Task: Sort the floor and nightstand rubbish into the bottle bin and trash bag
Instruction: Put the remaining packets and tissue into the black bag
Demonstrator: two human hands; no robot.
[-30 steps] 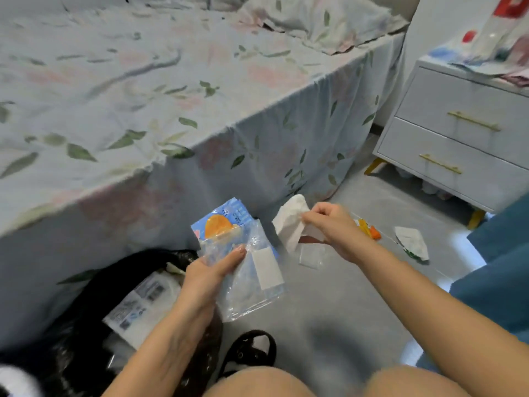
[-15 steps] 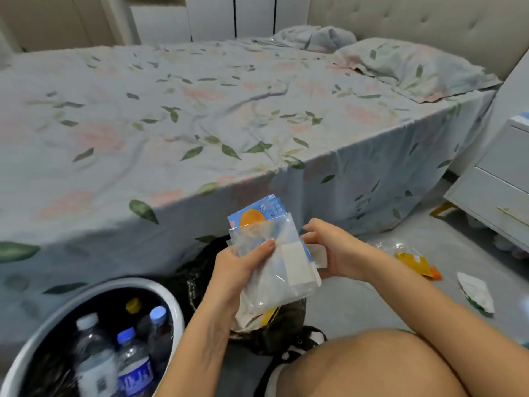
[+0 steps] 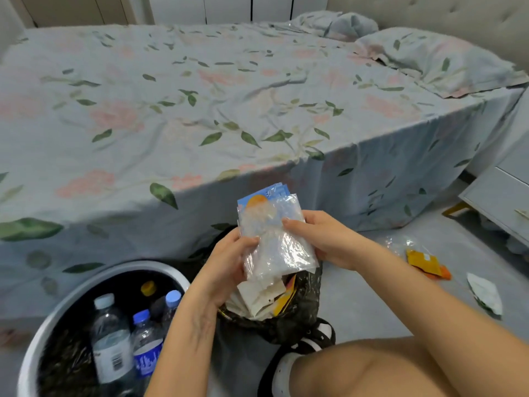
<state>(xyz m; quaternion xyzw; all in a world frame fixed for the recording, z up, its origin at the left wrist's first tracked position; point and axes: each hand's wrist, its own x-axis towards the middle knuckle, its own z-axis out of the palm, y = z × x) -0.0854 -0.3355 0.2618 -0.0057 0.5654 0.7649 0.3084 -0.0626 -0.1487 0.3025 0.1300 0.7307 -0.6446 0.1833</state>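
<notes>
My left hand (image 3: 229, 260) and my right hand (image 3: 323, 239) both grip a bundle of wrappers (image 3: 274, 239): clear crinkled plastic in front, a blue and orange packet behind. The bundle hangs just above the black trash bag (image 3: 303, 308), which holds paper and orange scraps. At the lower left stands the round white bottle bin (image 3: 71, 293) with several plastic bottles (image 3: 110, 336) inside. On the floor to the right lie an orange wrapper (image 3: 423, 262), a clear plastic piece (image 3: 398, 243) and a white wrapper (image 3: 486, 293).
The bed (image 3: 229, 110) with a floral sheet fills the view behind the bag and bin. A white nightstand (image 3: 498, 202) stands at the right edge. My knee (image 3: 372, 368) and a black and white shoe (image 3: 309, 348) are at the bottom.
My right hand has brought its white paper to the bundle and now grips the wrappers together with the left. The view swung left and up, showing the bottle bin.
</notes>
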